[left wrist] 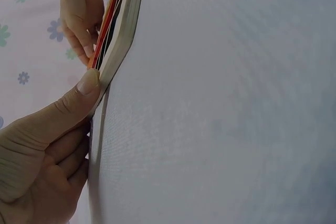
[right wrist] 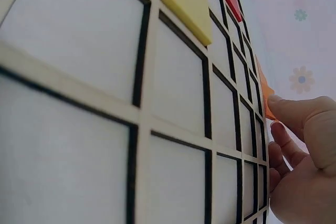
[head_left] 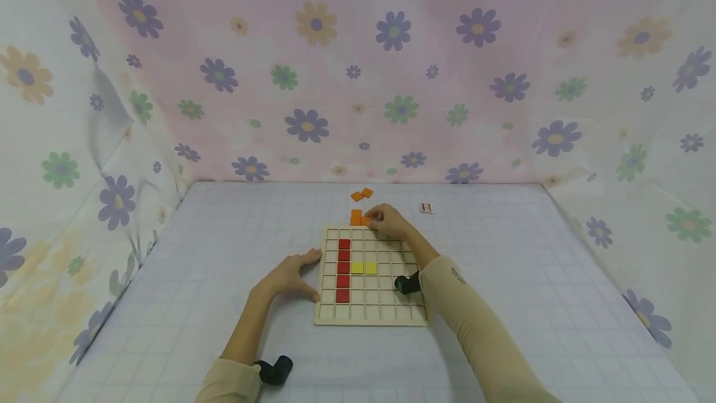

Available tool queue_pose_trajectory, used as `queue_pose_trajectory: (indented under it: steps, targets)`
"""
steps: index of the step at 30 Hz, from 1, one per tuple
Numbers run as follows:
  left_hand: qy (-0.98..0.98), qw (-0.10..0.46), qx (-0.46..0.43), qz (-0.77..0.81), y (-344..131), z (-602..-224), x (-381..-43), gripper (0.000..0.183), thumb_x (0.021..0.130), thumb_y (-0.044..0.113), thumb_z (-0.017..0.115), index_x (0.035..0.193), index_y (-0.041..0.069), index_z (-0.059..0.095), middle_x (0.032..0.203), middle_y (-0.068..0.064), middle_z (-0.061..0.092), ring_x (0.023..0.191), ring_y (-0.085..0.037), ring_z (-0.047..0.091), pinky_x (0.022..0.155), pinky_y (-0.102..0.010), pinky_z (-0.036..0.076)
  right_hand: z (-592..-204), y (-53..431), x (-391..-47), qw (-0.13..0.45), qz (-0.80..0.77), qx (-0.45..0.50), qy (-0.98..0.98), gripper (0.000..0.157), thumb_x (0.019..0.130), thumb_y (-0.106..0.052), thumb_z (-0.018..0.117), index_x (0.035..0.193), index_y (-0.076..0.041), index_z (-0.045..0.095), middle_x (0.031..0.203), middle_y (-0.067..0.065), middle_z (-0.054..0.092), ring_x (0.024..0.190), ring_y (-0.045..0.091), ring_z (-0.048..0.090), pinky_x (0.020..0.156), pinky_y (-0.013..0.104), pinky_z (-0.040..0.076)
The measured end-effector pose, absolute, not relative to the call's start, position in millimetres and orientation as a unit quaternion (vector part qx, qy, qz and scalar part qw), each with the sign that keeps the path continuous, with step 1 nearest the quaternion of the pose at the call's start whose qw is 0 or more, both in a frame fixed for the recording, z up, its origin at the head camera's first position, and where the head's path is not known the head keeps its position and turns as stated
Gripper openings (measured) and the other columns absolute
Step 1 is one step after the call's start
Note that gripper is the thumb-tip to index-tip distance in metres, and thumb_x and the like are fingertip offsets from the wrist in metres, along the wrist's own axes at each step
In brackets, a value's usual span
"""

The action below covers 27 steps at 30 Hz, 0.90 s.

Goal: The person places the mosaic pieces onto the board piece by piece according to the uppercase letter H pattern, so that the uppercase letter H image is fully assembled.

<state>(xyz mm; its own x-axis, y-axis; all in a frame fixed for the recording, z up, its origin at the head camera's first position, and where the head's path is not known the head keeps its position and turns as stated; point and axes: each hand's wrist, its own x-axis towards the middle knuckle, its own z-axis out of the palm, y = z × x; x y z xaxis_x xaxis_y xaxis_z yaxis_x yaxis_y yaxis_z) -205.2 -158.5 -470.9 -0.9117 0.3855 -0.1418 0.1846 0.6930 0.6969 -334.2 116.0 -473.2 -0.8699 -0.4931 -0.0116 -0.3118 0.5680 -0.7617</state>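
Note:
A pale wooden grid board [head_left: 371,322] lies flat on the table. Several red tiles [head_left: 343,282] form a column on its left, and two yellow tiles [head_left: 364,268] sit side by side right of that column. My left hand [head_left: 288,274] rests against the board's left edge, thumb and forefinger spread apart along it; the thumb [left wrist: 63,106] touches the rim in the left wrist view. Just beyond the far edge, my right hand [head_left: 387,221] pinches an orange tile [right wrist: 266,95] between thumb and forefinger. Another orange tile [head_left: 355,216] lies directly left of those fingertips.
Two more orange tiles [head_left: 362,194] lie farther back on the table. A small printed card [head_left: 427,208] is to the right of them. The white table [head_left: 196,266] is bounded by flowered cloth [head_left: 358,98] at the back and sides. Black wrist cameras [head_left: 276,370] stick out from both sleeves.

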Motion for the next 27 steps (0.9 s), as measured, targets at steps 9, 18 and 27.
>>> queue_pose_trajectory:
  steps: [9, 18, 27]
  targets:
    - [0.908, 0.140, 0.156, 0.363, -158.6, -470.8, -204.9, 0.097, 0.055, 0.018, 0.091, 0.139, 0.002, 0.045, 0.146, -0.013, 0.038, 0.138, -0.031, 0.030, 0.113, -0.047, 0.025, -475.4, 115.5, -330.2, 0.069, -0.449, -0.247, 0.856, 0.025, 0.089, -0.004, 0.061, 0.112, 0.007, 0.063, 0.103, 0.020, 0.064, 0.090, 0.028, 0.060, 0.078, 0.035, 0.052]
    - [0.907, 0.144, 0.161, 0.362, -158.3, -472.3, -206.2, 0.098, 0.055, 0.019, 0.091, 0.139, 0.003, 0.044, 0.147, -0.015, 0.036, 0.138, -0.034, 0.030, 0.112, -0.050, 0.025, -480.5, 115.1, -333.5, 0.031, -0.490, -0.210, 0.846, 0.024, 0.092, 0.004, 0.051, 0.111, 0.008, 0.065, 0.102, 0.024, 0.067, 0.079, 0.026, 0.066, 0.066, 0.027, 0.056]
    - [0.910, 0.142, 0.150, 0.360, -158.2, -471.6, -205.2, 0.098, 0.054, 0.019, 0.091, 0.139, 0.004, 0.045, 0.147, -0.013, 0.038, 0.138, -0.032, 0.030, 0.112, -0.048, 0.025, -474.0, 123.4, -330.6, 0.059, -0.531, -0.176, 0.827, 0.033, 0.087, 0.006, 0.058, 0.119, 0.012, 0.058, 0.115, 0.029, 0.059, 0.097, 0.039, 0.061, 0.080, 0.039, 0.056]
